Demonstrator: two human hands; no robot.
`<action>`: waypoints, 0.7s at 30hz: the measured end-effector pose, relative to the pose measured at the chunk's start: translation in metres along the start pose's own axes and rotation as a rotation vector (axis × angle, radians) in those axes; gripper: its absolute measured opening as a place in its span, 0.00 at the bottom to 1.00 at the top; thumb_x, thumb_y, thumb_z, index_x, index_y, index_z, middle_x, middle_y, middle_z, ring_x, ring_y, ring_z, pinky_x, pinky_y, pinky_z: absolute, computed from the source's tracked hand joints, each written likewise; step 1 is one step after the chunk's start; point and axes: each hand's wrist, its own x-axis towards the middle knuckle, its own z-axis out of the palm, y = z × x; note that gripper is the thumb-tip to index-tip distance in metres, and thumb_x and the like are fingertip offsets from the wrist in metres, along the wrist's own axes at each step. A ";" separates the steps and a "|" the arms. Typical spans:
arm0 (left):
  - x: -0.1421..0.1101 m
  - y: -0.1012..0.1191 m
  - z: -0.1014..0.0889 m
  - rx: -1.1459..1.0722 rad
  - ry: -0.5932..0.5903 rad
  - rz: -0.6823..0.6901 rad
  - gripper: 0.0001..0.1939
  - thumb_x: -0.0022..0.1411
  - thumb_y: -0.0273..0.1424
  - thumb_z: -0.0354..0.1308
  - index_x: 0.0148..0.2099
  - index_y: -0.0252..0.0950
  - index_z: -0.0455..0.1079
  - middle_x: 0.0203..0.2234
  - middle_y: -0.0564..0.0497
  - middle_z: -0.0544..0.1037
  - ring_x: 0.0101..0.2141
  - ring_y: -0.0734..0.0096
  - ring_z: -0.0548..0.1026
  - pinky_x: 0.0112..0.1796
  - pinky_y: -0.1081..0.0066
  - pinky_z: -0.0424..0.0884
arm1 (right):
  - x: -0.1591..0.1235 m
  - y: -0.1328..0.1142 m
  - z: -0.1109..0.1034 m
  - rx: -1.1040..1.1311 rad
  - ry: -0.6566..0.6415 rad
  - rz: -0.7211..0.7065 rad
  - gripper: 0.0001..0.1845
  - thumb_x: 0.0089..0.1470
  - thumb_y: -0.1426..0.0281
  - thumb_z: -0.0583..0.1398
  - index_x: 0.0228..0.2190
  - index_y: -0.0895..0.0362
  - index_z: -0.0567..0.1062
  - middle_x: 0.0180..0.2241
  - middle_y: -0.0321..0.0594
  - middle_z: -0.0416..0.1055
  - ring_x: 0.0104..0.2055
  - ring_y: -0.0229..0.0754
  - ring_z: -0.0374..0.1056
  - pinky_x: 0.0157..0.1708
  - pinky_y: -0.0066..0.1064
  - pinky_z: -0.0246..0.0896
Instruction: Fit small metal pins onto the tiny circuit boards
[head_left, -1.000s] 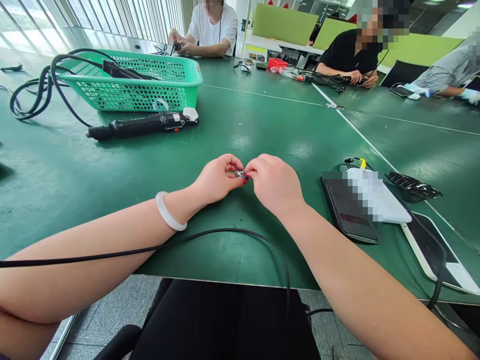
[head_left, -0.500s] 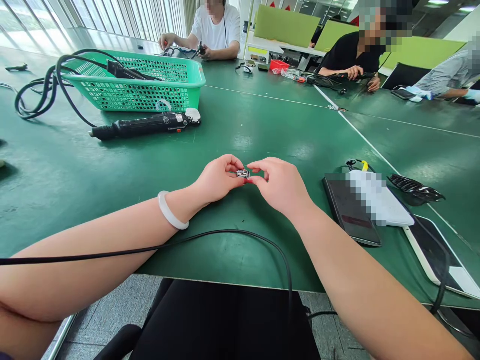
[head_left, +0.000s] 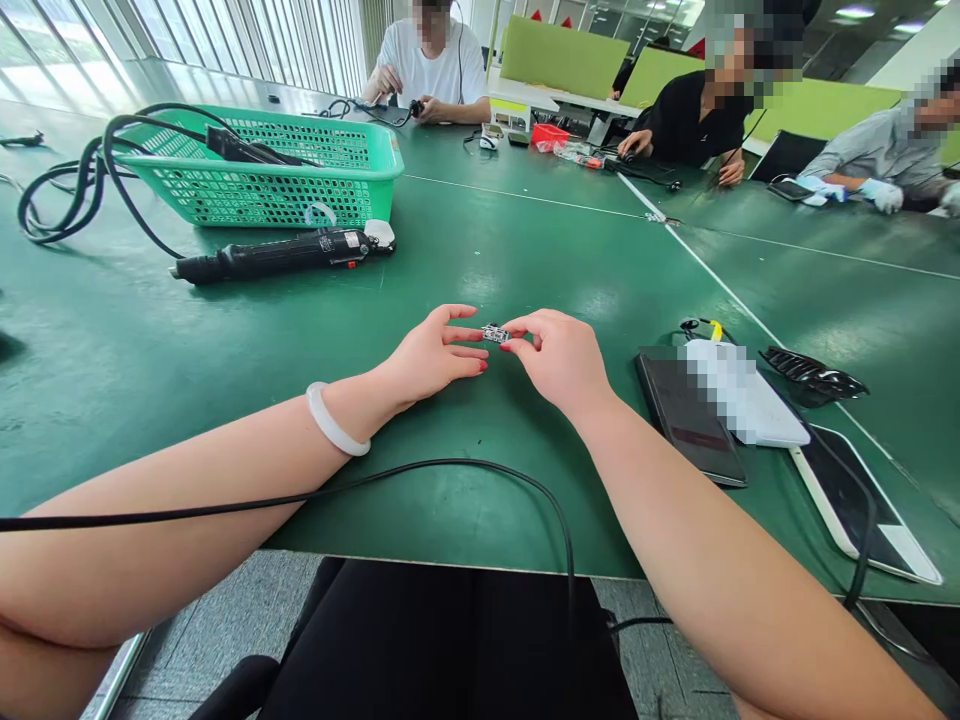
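Between the fingertips of my right hand [head_left: 564, 358] is a small black-and-white part with fine detail, like a tiny circuit board [head_left: 495, 334]; it is too small to name for certain. My right thumb and forefinger pinch its right end. My left hand [head_left: 429, 356], with a white bangle [head_left: 336, 422] on the wrist, has its fingers spread at the part's left end. Whether a left fingertip touches the part I cannot tell. Both hands are just above the green table [head_left: 465, 410].
A green basket [head_left: 262, 200] holding a black corded tool stands at the back left. In front lies a black electric screwdriver [head_left: 277, 256]. A black cable [head_left: 450, 463] crosses before me. Phones [head_left: 694, 425] and sunglasses [head_left: 814, 375] lie at right. Several people sit across the table.
My left fingers have come off the small part and spread apart. The part now sits in my right hand's pinch, slightly higher and further right. The view has shifted a little.
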 end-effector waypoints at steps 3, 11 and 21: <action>-0.001 0.001 -0.001 -0.036 -0.003 -0.006 0.36 0.44 0.15 0.63 0.56 0.34 0.58 0.50 0.38 0.70 0.40 0.64 0.76 0.45 0.59 0.70 | 0.000 0.002 0.000 -0.002 0.029 0.010 0.08 0.52 0.71 0.59 0.34 0.53 0.78 0.34 0.36 0.75 0.32 0.39 0.66 0.32 0.32 0.57; -0.002 0.001 0.001 -0.279 -0.040 -0.070 0.20 0.53 0.22 0.61 0.50 0.31 0.67 0.43 0.43 0.75 0.41 0.70 0.75 0.51 0.62 0.67 | -0.004 -0.018 0.000 0.002 0.036 -0.034 0.09 0.53 0.71 0.58 0.35 0.54 0.78 0.33 0.37 0.74 0.33 0.39 0.66 0.33 0.31 0.58; 0.004 -0.002 -0.005 -0.465 -0.008 -0.190 0.10 0.60 0.19 0.50 0.38 0.26 0.74 0.36 0.41 0.77 0.34 0.73 0.76 0.44 0.71 0.74 | -0.007 -0.031 0.016 0.009 -0.038 -0.064 0.09 0.54 0.65 0.59 0.35 0.53 0.77 0.33 0.37 0.72 0.35 0.38 0.66 0.32 0.29 0.57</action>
